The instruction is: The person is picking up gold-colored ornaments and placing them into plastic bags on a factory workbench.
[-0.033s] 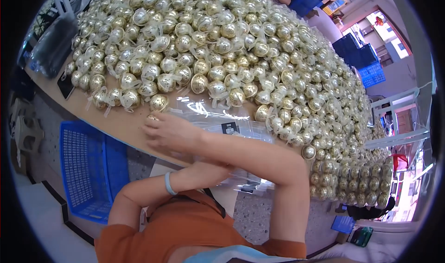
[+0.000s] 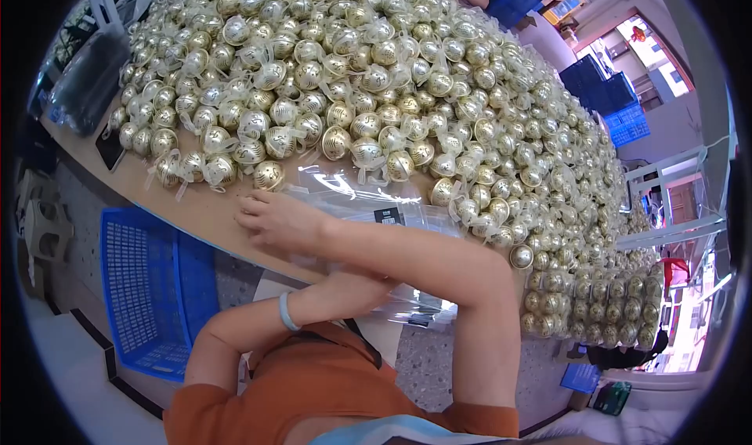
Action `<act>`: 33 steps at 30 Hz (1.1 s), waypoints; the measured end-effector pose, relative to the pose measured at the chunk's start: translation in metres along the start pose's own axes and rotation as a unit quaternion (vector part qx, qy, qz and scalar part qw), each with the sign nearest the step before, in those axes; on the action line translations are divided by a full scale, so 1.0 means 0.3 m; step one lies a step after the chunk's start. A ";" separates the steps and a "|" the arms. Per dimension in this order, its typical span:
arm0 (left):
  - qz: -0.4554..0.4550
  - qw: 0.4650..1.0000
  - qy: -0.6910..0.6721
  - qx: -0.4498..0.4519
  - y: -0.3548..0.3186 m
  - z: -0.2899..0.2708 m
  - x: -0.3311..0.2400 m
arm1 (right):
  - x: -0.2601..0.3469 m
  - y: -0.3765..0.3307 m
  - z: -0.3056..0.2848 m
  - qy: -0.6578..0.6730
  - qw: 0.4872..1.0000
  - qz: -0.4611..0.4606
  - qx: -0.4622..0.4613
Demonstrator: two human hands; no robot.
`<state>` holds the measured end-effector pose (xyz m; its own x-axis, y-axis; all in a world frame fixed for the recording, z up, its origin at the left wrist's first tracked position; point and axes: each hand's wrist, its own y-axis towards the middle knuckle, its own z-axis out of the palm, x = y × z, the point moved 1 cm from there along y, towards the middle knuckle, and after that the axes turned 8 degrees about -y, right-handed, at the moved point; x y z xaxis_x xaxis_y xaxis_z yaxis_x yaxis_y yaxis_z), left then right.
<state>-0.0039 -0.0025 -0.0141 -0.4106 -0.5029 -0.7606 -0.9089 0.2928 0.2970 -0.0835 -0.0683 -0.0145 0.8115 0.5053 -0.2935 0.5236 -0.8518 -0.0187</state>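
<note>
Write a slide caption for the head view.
Right hand beside heaped gold balls on a table, right forearm crossing over the left forearm.

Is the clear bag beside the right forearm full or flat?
It looks flat: the clear bag lies spread on the table with no bulge showing; the right forearm hides part of it.

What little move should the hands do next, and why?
Maybe slide the right hand back toward the person's right. Its forearm crosses over and partly hides the left hand, with clear plastic spread beside them, so uncrossing could make both hands easier to use.
</note>
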 end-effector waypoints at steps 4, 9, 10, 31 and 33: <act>0.038 0.995 0.069 0.061 -0.035 0.014 0.046 | -0.064 -0.031 -0.170 0.138 0.974 0.178 -0.022; 0.081 0.991 0.106 0.029 -0.032 -0.020 0.029 | -0.030 -0.508 -0.323 0.692 0.466 0.459 -0.307; 0.099 0.990 0.098 0.033 -0.031 -0.017 0.030 | 0.012 -0.557 -0.325 0.679 0.466 0.473 -0.312; 0.069 0.997 0.012 -0.012 0.006 -0.053 0.018 | 0.666 -1.055 -0.184 0.380 0.507 0.745 -0.208; 0.067 0.998 0.008 -0.010 -0.002 -0.060 0.023 | 0.597 -0.997 -0.232 0.503 0.494 0.682 -0.194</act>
<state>-0.0075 -0.0207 -0.0091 -0.5298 -0.4736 -0.7035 -0.8467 0.3430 0.4067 -0.0768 0.2867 0.0051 0.0947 -0.5230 0.8471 -0.8369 -0.5027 -0.2168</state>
